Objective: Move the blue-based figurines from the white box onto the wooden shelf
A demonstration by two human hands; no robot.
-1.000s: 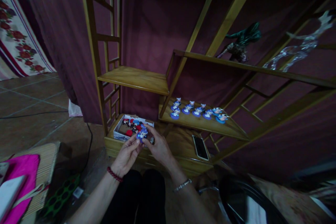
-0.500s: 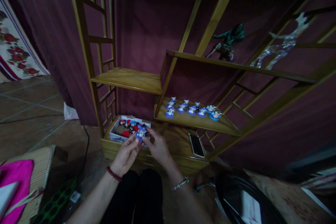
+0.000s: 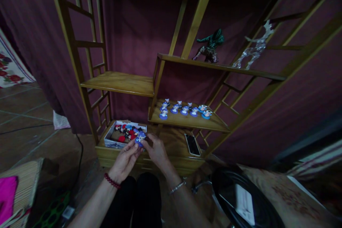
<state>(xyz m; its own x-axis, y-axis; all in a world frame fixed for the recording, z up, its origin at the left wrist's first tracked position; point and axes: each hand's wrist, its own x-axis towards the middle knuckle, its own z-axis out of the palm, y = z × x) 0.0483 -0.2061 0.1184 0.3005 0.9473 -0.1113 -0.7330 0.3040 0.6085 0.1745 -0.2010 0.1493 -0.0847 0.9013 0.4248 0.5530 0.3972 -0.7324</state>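
Observation:
Between my two hands is a small purple figurine (image 3: 140,138) on a round purple base. My left hand (image 3: 126,159), with a dark red bead bracelet, grips its base from the left. Fingers of my right hand (image 3: 157,149) close on its right side. Just behind, a white cardboard box (image 3: 113,145) holds several red, black and blue figurines. To the right, on a low shelf (image 3: 181,122), several similar purple-based figurines (image 3: 184,110) stand in rows, with small dark ones behind and blue-based ones (image 3: 206,114) at the right end.
A phone (image 3: 192,145) lies on the cabinet's bottom board, right of my hands. Higher up stand a green-and-brown statue (image 3: 211,47) and a clear deer figure (image 3: 253,51). A black round stool (image 3: 245,199) is at the lower right, a woven mat (image 3: 25,181) at the lower left.
The view has shifted slightly to the right, so the cabinet sits further left. Both hands still hold the purple figurine in nearly the same way.

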